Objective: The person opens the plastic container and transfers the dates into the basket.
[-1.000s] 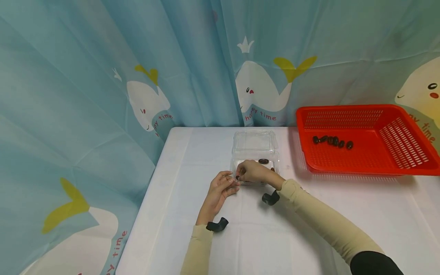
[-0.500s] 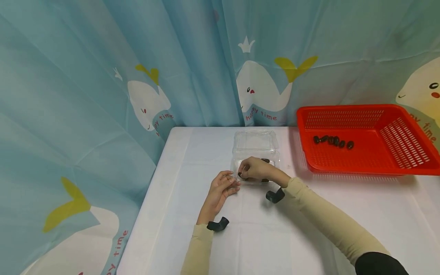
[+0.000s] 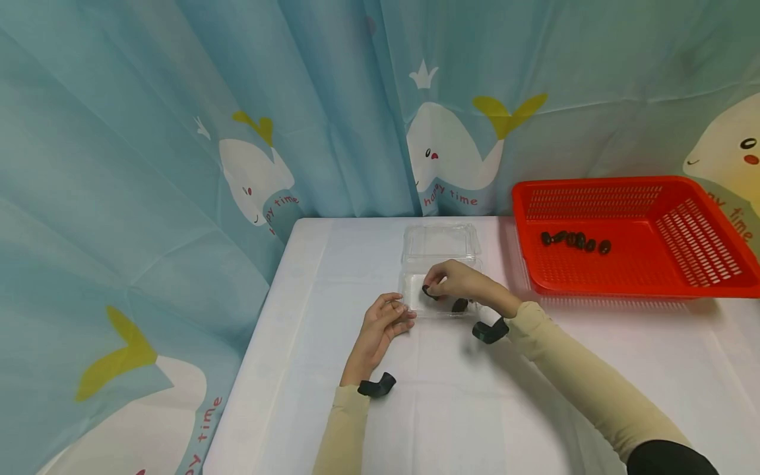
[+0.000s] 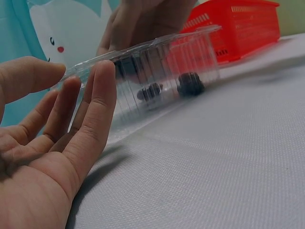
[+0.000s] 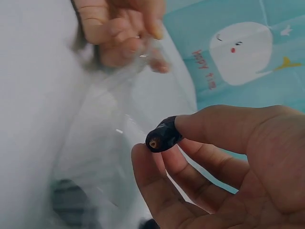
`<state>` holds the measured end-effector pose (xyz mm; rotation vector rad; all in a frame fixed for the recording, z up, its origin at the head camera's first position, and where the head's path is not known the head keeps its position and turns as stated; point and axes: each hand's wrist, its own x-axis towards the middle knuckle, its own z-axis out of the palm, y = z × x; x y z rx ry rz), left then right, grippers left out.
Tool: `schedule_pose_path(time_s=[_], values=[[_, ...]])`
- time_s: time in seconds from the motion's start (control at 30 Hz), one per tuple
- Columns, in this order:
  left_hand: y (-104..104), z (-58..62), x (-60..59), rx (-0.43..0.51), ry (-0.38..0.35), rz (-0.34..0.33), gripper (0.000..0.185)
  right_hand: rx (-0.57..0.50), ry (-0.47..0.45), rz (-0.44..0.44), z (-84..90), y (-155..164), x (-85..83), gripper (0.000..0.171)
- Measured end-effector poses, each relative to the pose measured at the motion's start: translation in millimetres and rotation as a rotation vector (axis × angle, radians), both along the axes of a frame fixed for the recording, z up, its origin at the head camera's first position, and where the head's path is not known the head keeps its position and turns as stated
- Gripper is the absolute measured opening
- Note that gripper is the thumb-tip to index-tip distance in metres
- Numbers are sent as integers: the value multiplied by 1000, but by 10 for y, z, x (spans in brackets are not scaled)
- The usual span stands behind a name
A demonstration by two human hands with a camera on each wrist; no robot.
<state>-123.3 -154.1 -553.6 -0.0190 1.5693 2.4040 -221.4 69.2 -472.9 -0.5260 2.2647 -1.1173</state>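
Currently, my right hand (image 3: 456,280) grasps one date (image 5: 165,136) between thumb and fingers, above the floor of the clear box (image 3: 413,290).

Change: over the last second, this hand and its date have shifted inward from the box's front left corner toward its middle. My left hand (image 3: 380,330) has stayed in place, thumb and fingers grasping the rim at that same corner. The box lies near the desk's (image 3: 427,409) back edge, its lid (image 3: 441,241) folded back toward that edge.

Meaning: the date is clear of the corner but not released, so I judge its placing unfinished. Other dates (image 4: 190,84) show through the box's wall, one near the front right corner. In the head view my right hand hides part of the box's back half; I cannot tell what lies there.

The basket (image 3: 641,267), right of the box along the back edge, is unchanged: its row of dates (image 3: 580,241) occupies the left half.

Note: I judge the box light enough to slide without the left grip.
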Motion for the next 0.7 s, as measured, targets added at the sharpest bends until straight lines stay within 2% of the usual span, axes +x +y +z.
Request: schedule_pose_path(time_s=[0.23,0.47,0.7], values=[[-3,-1,-5,-2,-4,5,43,-45,-53,-22,178,186,-22,21],[2,-1,2,-4,-10,10,41,-113,-85,-10,305,406,-106,27],[-2,5,8,1,1,10,41,-142,-143,-30,537,690,-169,31]])
